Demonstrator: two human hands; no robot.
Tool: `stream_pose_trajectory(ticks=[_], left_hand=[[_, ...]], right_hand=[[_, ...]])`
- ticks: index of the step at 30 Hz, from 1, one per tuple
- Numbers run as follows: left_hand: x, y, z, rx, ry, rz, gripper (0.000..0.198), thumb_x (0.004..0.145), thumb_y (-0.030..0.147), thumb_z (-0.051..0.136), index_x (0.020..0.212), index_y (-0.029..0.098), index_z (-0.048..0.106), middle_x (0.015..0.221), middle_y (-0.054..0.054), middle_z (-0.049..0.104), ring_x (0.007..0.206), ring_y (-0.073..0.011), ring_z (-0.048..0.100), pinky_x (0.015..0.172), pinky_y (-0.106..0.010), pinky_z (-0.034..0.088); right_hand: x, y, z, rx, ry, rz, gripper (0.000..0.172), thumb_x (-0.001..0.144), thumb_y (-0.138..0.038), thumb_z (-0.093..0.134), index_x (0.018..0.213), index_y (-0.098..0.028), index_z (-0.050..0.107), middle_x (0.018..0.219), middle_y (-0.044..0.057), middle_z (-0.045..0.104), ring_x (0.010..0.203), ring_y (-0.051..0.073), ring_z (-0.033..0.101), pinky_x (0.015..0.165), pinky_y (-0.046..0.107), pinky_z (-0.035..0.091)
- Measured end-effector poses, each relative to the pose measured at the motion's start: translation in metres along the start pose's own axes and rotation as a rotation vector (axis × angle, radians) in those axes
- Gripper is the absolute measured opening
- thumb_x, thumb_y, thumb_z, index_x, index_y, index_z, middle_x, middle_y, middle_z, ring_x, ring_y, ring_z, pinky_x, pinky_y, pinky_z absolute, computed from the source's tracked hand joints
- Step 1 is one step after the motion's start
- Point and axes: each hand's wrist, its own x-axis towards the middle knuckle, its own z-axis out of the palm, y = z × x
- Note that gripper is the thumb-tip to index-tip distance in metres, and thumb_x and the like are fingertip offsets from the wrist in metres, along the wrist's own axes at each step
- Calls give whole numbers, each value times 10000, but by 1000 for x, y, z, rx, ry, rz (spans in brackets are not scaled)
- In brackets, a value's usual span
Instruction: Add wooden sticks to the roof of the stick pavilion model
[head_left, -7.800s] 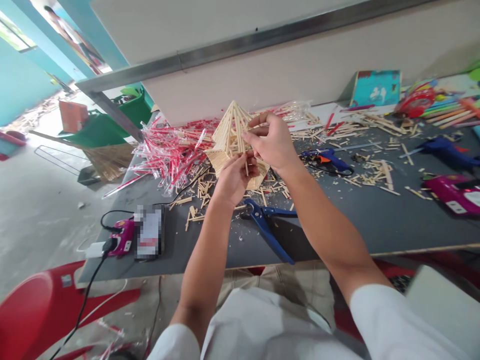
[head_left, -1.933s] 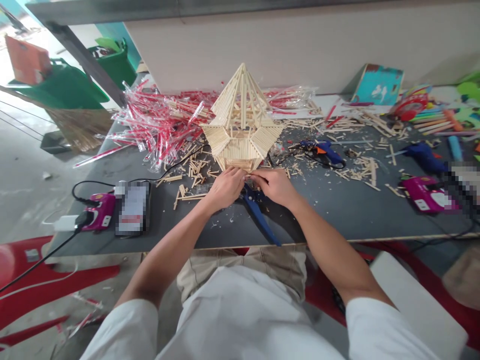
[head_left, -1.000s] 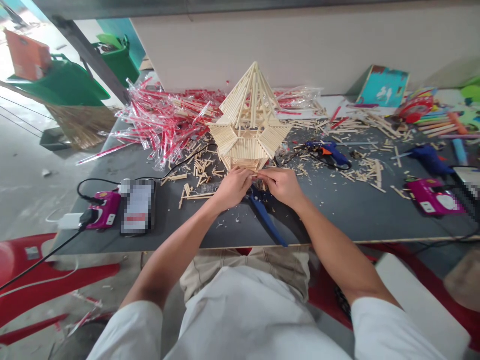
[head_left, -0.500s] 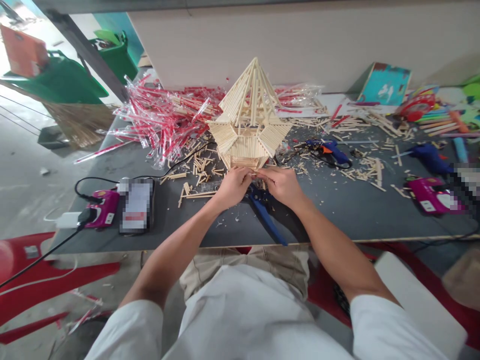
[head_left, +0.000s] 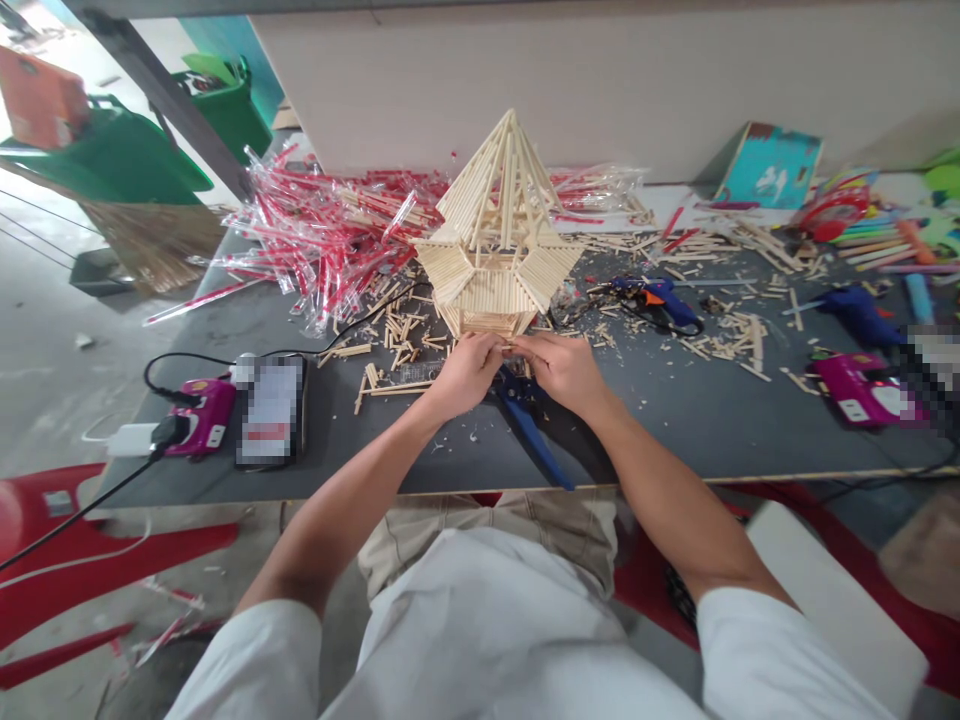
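The left hand (head_left: 469, 375) and the right hand (head_left: 562, 372) are close together at the table's middle, and their fingertips (head_left: 512, 345) meet just under the front lower edge of a wooden stick pagoda model (head_left: 499, 240). I cannot tell if they pinch a small stick there or only touch the model. The model stands upright on the grey table (head_left: 675, 440), at 12 o'clock from the hands. Blue-handled pliers (head_left: 525, 432) lie at 6 o'clock, just under the right hand. A heap of red-and-clear wrapped sticks (head_left: 322, 245) is at 10 o'clock, behind loose stick pieces (head_left: 397, 350). A blue glue gun (head_left: 660, 298) lies at 2 o'clock, and a pink device (head_left: 201, 415) is at 9 o'clock.
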Motion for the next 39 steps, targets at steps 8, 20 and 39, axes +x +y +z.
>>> stream_pose_trajectory(ticks=[8, 20, 39], left_hand=[[-1, 1, -4, 36, -24, 30, 277, 1037, 197, 393, 921, 170, 643, 897, -56, 701, 873, -207, 595, 885, -351, 432], [0, -1, -2, -3, 16, -37, 283, 1001, 182, 408, 885, 173, 667, 887, -58, 720, 846, -200, 613, 831, -341, 440], [4, 2, -10, -627, 238, -314, 212, 949, 379, 663, 980, 169, 681, 801, -21, 659, 698, -98, 577, 673, -251, 464]], right_hand=[[-1, -1, -2, -9, 21, -15, 280, 1042, -202, 532, 1228, -203, 742, 994, 80, 784, 899, 201, 753, 803, 306, 589], [0, -6, -2, -110, -4, -45, 328, 1041, -159, 464, 1223, -172, 737, 971, 83, 777, 863, 188, 737, 761, 280, 575], [9, -16, -15, 74, 50, 168, 303, 1055, -402, 539, 1034, -220, 781, 841, 32, 784, 719, 181, 723, 666, 299, 488]])
